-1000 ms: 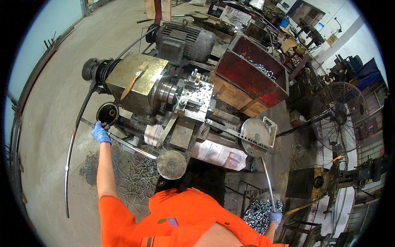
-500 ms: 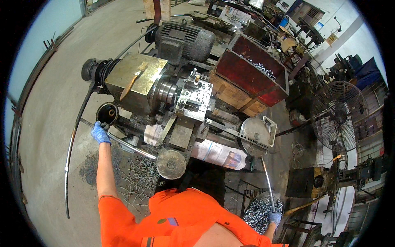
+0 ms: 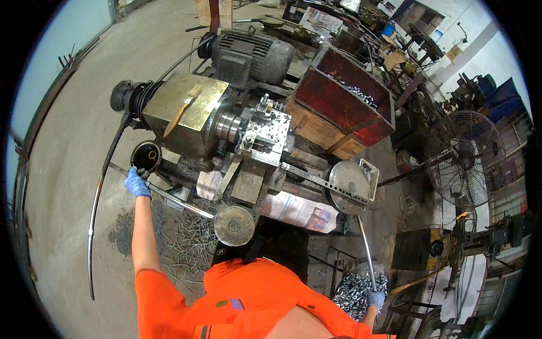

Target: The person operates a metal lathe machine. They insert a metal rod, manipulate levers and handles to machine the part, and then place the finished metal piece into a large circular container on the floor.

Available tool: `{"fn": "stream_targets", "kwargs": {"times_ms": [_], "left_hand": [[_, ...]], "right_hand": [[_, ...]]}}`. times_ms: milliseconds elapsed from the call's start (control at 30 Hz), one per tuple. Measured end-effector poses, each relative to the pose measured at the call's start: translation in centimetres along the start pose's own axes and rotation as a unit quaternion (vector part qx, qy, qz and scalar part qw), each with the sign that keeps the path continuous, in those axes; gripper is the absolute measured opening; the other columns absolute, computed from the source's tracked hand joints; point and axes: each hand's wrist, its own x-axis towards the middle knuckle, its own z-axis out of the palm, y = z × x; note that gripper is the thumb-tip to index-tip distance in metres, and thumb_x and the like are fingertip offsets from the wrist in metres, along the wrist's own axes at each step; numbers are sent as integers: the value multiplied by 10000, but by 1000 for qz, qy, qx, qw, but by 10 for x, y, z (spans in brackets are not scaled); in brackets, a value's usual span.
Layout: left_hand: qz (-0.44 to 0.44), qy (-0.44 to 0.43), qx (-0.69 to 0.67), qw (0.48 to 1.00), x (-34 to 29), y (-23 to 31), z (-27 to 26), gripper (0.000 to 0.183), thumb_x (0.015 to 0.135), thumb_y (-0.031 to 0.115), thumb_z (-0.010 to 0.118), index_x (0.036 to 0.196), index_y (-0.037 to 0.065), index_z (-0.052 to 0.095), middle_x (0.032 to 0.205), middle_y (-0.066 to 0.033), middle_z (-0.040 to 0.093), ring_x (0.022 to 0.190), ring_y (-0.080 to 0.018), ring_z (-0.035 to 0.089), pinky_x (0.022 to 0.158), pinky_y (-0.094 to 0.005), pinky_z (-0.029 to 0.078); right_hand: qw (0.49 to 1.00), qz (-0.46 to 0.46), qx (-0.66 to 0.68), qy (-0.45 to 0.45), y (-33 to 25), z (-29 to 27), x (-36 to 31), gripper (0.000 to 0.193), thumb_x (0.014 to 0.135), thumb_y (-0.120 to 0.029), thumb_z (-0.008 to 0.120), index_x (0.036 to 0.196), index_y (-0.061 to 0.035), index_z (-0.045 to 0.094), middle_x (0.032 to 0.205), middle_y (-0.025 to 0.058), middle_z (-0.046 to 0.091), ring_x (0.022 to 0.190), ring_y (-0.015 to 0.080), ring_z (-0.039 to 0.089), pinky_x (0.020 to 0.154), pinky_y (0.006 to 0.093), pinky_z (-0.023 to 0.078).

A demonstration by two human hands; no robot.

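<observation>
My left hand, in a blue glove, is closed around the end of a shiny metal lever. That lever runs to a round metal disc at the front of a lathe-like machine. Far over to the right, my right hand, gloved too, is closed on the lower end of a second lever. This one slopes up to a larger round plate joined to a bar with holes. Between them sits the machine's metal tool slide, beside the round chuck.
A red bin of small metal parts stands on a wooden crate behind the slide. Below my right hand is a container of shiny metal parts. A brush lies on the machine's cover. Metal shavings litter the floor; a caged fan stands right.
</observation>
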Motion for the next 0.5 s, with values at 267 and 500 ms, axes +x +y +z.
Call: {"fn": "stream_targets", "kwargs": {"times_ms": [267, 500], "left_hand": [[-5, -7, -14, 1000, -1, 0, 0, 150, 801, 88, 567, 868, -33, 506, 666, -169, 605, 471, -242, 585, 420, -320, 528], [-11, -14, -14, 1000, 0, -2, 1, 148, 799, 89, 568, 865, -26, 504, 673, -166, 606, 471, -238, 581, 423, -322, 527]], "right_hand": [[1000, 7, -8, 18, -2, -1, -8, 438, 623, -360, 683, 829, 24, 640, 875, 262, 615, 862, 390, 599, 767, 428, 478], [1000, -16, 2, -2, 22, 25, 12, 390, 618, -340, 668, 800, 5, 657, 856, 243, 625, 843, 366, 613, 763, 418, 482]]}}
